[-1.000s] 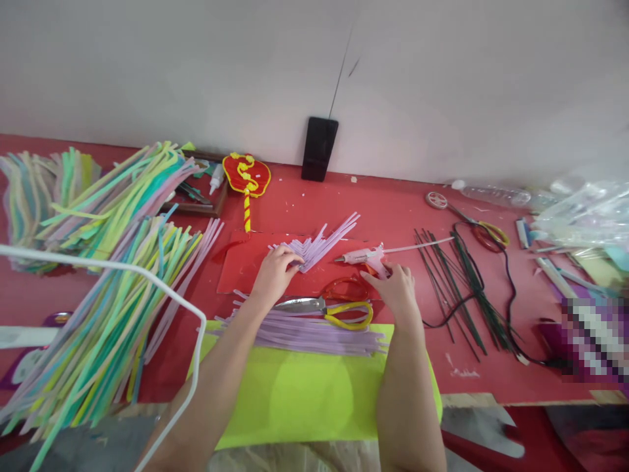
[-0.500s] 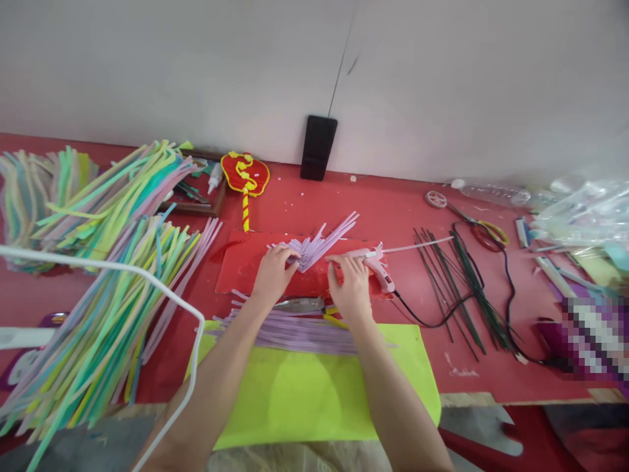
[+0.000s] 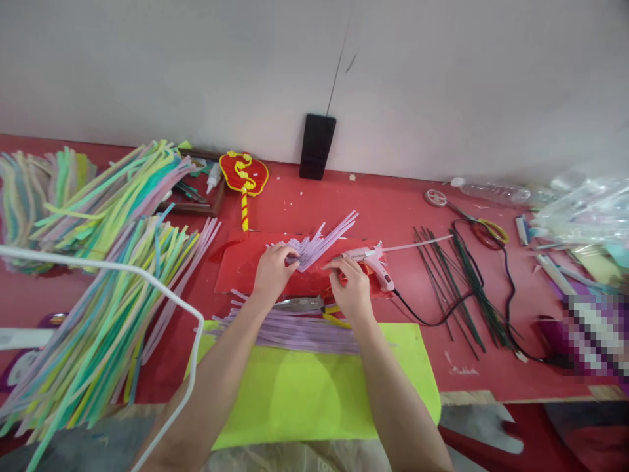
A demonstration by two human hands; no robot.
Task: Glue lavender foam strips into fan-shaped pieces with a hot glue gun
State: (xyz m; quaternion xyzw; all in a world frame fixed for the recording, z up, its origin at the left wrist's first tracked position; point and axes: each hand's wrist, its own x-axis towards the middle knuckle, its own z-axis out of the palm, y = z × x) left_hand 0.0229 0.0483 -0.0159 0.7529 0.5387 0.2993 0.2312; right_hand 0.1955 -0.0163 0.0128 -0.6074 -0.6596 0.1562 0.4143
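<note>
My left hand (image 3: 275,270) pinches the left part of a V-shaped bunch of lilac pipe cleaners (image 3: 327,242), its fingers closed on it above a red board (image 3: 236,265). My right hand (image 3: 351,288) is apart from the bunch, a little to its right. Its thumb and index finger are bent with a gap between them, and I see nothing held there. Just beyond that hand lies a pink glue gun (image 3: 377,261), its glue stick pointing right. Pliers (image 3: 299,304) with yellow handles rest below, beside loose lilac pipe cleaners (image 3: 304,334).
Large bundles of coloured pipe cleaners (image 3: 108,314) cover the left, with a white bent bar (image 3: 147,278) in front. A red-and-yellow fan shape (image 3: 244,174) and a phone (image 3: 317,145) are at the back. Green stems (image 3: 466,295), scissors (image 3: 489,235), and a black cord (image 3: 511,282) lie right.
My right hand has shifted slightly, its thumb and index finger showing a clearer gap. My left hand keeps its pinch on the lilac bunch, nearly still.
</note>
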